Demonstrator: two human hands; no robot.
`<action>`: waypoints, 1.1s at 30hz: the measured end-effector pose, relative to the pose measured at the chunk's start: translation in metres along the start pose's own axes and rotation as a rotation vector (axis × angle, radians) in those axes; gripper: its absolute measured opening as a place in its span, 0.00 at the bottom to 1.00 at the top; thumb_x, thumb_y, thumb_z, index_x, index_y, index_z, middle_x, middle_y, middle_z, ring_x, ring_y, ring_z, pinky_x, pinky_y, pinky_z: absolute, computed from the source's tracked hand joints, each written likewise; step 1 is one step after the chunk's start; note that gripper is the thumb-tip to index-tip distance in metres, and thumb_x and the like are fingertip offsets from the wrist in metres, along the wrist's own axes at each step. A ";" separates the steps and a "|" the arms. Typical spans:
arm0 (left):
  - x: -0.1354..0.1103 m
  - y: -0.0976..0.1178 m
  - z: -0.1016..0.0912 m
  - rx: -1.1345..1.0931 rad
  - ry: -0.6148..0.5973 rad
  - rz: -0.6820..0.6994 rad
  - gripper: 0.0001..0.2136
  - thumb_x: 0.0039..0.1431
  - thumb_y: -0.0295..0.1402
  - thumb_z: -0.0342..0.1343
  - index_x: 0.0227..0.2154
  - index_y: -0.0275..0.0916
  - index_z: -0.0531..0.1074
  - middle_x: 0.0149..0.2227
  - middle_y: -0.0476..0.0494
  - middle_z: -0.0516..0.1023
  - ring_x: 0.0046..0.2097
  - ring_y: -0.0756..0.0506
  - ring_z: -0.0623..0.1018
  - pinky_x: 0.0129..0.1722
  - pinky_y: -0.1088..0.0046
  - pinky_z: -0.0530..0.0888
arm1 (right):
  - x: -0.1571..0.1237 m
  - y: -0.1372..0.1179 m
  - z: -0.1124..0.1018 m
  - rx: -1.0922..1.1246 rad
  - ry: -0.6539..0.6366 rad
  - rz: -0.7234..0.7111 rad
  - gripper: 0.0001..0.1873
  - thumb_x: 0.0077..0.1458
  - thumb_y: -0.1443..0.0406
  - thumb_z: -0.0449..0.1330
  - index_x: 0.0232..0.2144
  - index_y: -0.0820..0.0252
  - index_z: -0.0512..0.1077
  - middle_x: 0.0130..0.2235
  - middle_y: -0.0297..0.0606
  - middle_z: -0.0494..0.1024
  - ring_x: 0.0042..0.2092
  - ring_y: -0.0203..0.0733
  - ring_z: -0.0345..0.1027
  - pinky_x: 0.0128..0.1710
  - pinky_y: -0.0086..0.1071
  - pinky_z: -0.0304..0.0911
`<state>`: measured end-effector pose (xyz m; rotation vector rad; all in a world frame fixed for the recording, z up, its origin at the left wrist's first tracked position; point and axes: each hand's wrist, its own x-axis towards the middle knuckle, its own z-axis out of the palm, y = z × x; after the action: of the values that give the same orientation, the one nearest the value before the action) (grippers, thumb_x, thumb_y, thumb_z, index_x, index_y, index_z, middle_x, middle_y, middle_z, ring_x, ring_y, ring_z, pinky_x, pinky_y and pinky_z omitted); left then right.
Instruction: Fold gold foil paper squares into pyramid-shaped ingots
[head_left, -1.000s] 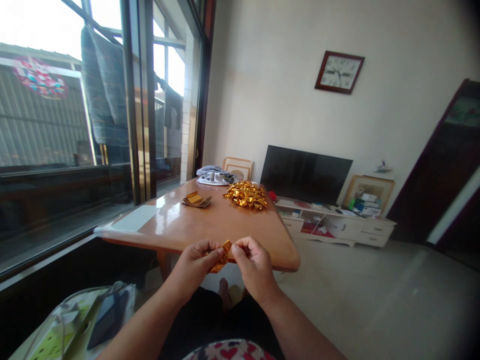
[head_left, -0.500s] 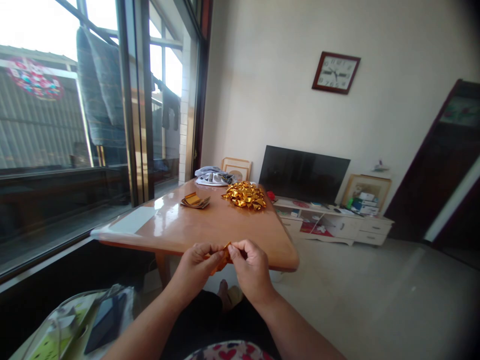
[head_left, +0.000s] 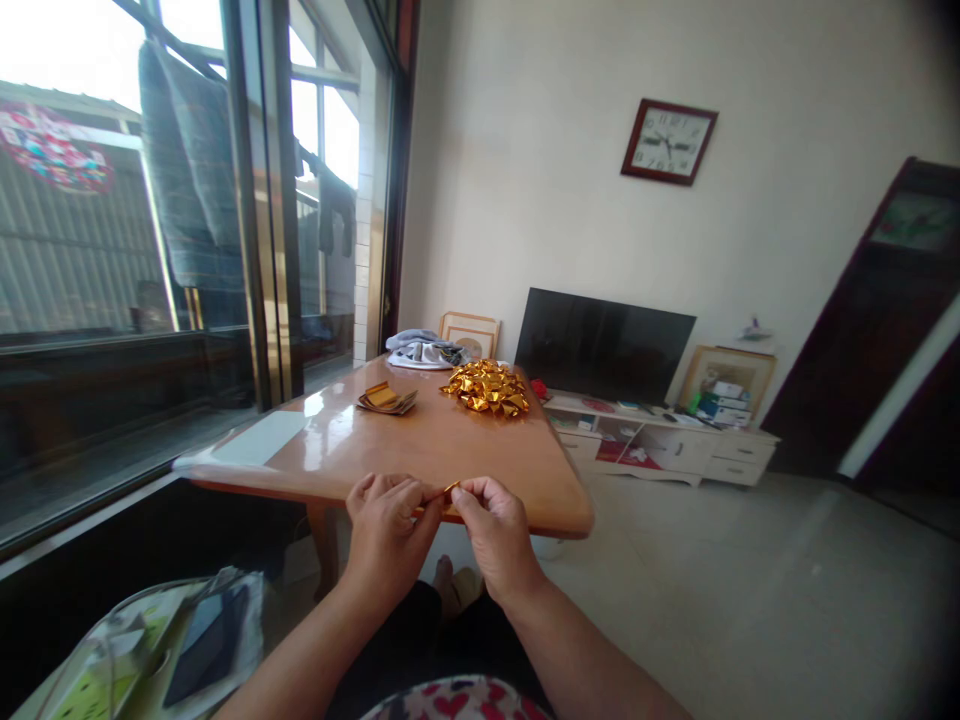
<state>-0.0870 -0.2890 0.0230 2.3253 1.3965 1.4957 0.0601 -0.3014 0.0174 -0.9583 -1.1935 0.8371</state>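
Note:
My left hand and my right hand are closed together on a small piece of gold foil paper, pinched between the fingertips just in front of the near edge of the wooden table. Most of the gold piece is hidden by my fingers. Farther back on the table lie a pile of folded gold foil pieces and a small stack of flat gold sheets.
A grey and white cloth lies at the table's far end. A glass sliding door runs along the left. A TV on a white cabinet stands against the far wall. A phone lies at lower left.
My hands have pressed closer together over the gold piece, so less of it shows. The view has shifted slightly.

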 end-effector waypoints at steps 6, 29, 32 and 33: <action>0.003 0.001 -0.002 -0.088 -0.062 -0.069 0.09 0.60 0.40 0.59 0.29 0.45 0.81 0.31 0.47 0.82 0.41 0.41 0.76 0.52 0.59 0.62 | 0.001 0.007 0.003 0.225 0.013 0.155 0.14 0.52 0.56 0.68 0.29 0.60 0.73 0.23 0.28 0.68 0.24 0.31 0.53 0.24 0.27 0.51; 0.003 -0.004 -0.001 -1.052 -0.314 -0.641 0.16 0.53 0.44 0.66 0.33 0.33 0.77 0.24 0.49 0.72 0.24 0.53 0.67 0.24 0.79 0.58 | 0.002 0.003 -0.006 0.070 -0.070 0.011 0.12 0.56 0.57 0.65 0.35 0.60 0.74 0.31 0.34 0.75 0.34 0.38 0.66 0.36 0.31 0.63; 0.002 -0.004 -0.001 -1.069 -0.331 -0.617 0.15 0.54 0.43 0.66 0.33 0.33 0.76 0.22 0.51 0.70 0.23 0.54 0.64 0.23 0.79 0.57 | 0.002 0.003 -0.007 0.047 -0.101 -0.018 0.12 0.56 0.57 0.65 0.34 0.61 0.75 0.31 0.35 0.75 0.34 0.38 0.66 0.36 0.32 0.63; 0.002 -0.004 -0.001 -1.079 -0.338 -0.616 0.15 0.55 0.43 0.66 0.33 0.33 0.76 0.22 0.51 0.70 0.23 0.54 0.64 0.23 0.79 0.56 | 0.002 0.003 -0.008 0.038 -0.101 -0.026 0.12 0.57 0.57 0.65 0.34 0.61 0.75 0.30 0.34 0.75 0.33 0.38 0.65 0.35 0.31 0.63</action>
<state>-0.0899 -0.2857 0.0231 1.2400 0.7633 1.1301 0.0683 -0.2996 0.0145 -0.8762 -1.2692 0.8929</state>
